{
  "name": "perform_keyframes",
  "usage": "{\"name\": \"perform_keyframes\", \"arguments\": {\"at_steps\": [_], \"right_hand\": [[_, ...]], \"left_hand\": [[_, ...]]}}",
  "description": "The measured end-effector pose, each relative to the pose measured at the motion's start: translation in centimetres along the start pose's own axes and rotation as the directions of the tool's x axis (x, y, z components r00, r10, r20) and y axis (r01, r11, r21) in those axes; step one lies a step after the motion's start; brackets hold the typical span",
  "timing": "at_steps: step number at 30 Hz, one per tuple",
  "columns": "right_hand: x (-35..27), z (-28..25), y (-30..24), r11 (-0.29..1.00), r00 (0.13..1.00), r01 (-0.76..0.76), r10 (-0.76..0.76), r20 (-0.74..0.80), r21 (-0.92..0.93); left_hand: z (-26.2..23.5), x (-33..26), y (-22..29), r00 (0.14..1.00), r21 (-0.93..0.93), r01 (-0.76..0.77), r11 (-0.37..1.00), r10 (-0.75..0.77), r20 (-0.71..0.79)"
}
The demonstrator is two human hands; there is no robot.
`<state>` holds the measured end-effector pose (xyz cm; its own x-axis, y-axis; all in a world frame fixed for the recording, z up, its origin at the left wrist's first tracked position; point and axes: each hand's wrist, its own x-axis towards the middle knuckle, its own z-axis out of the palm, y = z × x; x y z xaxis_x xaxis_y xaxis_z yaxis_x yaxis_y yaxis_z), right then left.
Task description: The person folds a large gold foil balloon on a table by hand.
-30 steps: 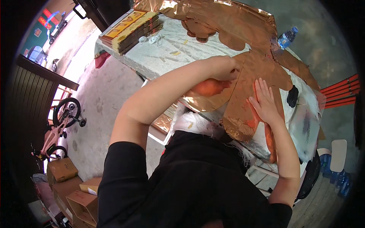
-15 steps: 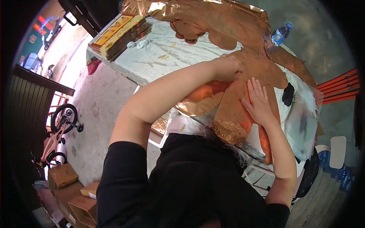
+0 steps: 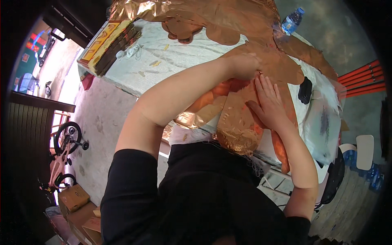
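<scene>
A large piece of copper-coloured foil (image 3: 239, 116) covers part of the table and hangs toward my body, crumpled at its lower end. My left hand (image 3: 246, 66) reaches across it with curled fingers. Its fingertips are pressed close to the foil, and whatever they grip is hidden. Just to the right, my right hand (image 3: 270, 102) rests on the foil with its fingers stretched out, the tips close to my left fingertips. Under my left forearm lies a shinier, orange-tinted fold of foil (image 3: 202, 107). A narrow orange strip (image 3: 280, 151) hangs beside my right wrist.
The table (image 3: 163, 55) has a whitish covering. On it are stacked printed paper packs (image 3: 108, 47), white string (image 3: 130, 52), cut foil shapes (image 3: 181, 29), a black item (image 3: 304, 90) and a water bottle (image 3: 292, 22). A pink bicycle (image 3: 61, 159) and cardboard boxes (image 3: 74, 197) stand left.
My view has shifted, so the table sits further left and higher. My right hand has slid up the foil, closer to my left fingertips. My left hand stays curled at nearly the same spot.
</scene>
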<state>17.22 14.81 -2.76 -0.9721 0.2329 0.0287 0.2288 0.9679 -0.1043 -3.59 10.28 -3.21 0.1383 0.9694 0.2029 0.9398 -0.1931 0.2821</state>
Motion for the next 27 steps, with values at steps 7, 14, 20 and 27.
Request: {"name": "perform_keyframes", "arguments": {"at_steps": [7, 14, 20, 27], "right_hand": [[0.2, 0.1, 0.0, 1.0, 1.0, -0.01, 0.01, 0.004, 0.026], [-0.2, 0.0, -0.2, 0.997, 0.999, -0.011, 0.013, -0.038, 0.072], [0.2, 1.0, 0.0, 0.995, 1.0, -0.001, 0.003, -0.024, 0.098], [0.1, 0.8, 0.1, 0.998, 0.999, 0.005, -0.002, -0.052, 0.064]], "left_hand": [[2.5, -1.9, -0.4, 0.957, -0.056, -0.064, 0.996, 0.045, -0.286], [2.0, -2.2, 0.1, 0.96, -0.071, -0.06, 0.996, 0.038, -0.276], [1.8, -2.8, 0.1, 0.97, -0.134, -0.037, 0.99, 0.004, -0.241], [1.0, -2.4, 0.4, 0.967, -0.139, -0.062, 0.988, 0.026, -0.253]]}}
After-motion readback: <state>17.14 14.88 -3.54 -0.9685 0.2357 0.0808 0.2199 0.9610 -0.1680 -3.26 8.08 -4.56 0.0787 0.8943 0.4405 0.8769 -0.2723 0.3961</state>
